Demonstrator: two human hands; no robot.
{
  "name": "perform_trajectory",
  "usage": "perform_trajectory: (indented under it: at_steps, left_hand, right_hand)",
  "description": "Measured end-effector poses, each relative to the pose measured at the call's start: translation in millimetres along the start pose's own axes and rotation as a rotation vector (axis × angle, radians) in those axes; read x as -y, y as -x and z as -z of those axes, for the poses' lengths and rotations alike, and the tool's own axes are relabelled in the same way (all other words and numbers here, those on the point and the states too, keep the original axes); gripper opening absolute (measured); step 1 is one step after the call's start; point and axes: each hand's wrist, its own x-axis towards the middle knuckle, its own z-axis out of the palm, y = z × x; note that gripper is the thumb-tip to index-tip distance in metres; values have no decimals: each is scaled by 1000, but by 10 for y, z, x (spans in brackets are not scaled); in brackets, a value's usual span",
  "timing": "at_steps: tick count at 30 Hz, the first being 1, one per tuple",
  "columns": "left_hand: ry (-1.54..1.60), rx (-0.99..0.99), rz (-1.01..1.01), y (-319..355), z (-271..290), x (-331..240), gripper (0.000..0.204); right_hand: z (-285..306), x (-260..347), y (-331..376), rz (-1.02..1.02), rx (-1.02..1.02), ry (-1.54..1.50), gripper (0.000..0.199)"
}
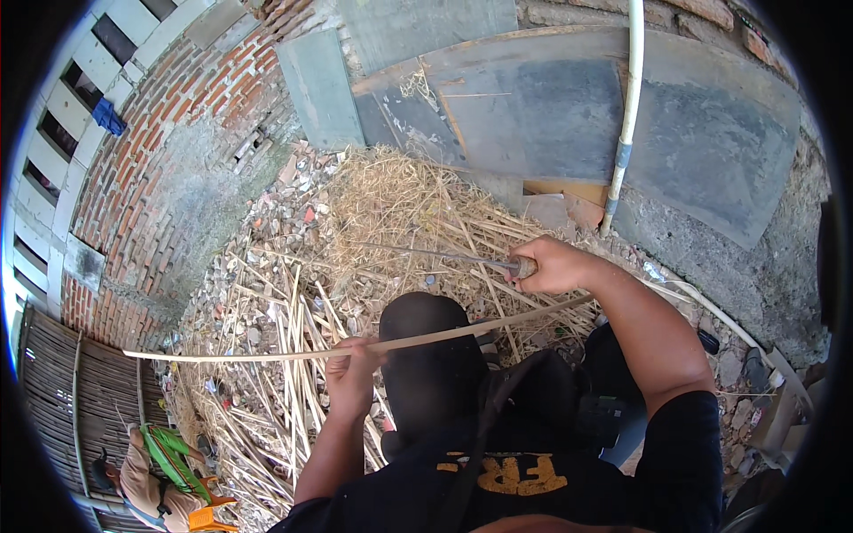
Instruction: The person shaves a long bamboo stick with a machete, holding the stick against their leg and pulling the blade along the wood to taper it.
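My left hand (pixel 351 377) is closed around a long, pale, slightly bowed bamboo strip (pixel 258 356). The strip reaches left over the debris and right across my lap, passing above a dark rounded shape (pixel 426 342) that I cannot make out for certain. In my right hand (pixel 558 266) is a knife (pixel 475 259) with a short wooden handle, the fingers wrapped around it. Its long thin blade points left over the shavings, apart from the strip. Where the strip's right end lies, near my right forearm, is partly hard to see.
A heap of curly shavings (pixel 391 200) lies ahead, with several split bamboo strips (pixel 298 355) over rubble at left. Grey panels (pixel 551 115) lean on the wall behind a white pipe (pixel 629 107). Far lower left, another person (pixel 147 484) sits near an orange chair (pixel 211 515).
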Motion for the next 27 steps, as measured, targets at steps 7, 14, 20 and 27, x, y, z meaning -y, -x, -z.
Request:
perform_trajectory:
  at_steps: [7,14,20,27]
  left_hand:
    - [136,8,5,16,69,-3,20]
    - [289,-55,35,27,149,32,18]
    - [328,-27,77,105,299,9,19]
    - [296,-18,100,112,351,85,18]
  right_hand:
    - [-38,-11,-10,1,86,20,29]
    - [-75,-21,-15,10,133,19,29]
    - [-7,106,20,-69,218,-103,30]
    - [92,177,74,-171,287,-264,32]
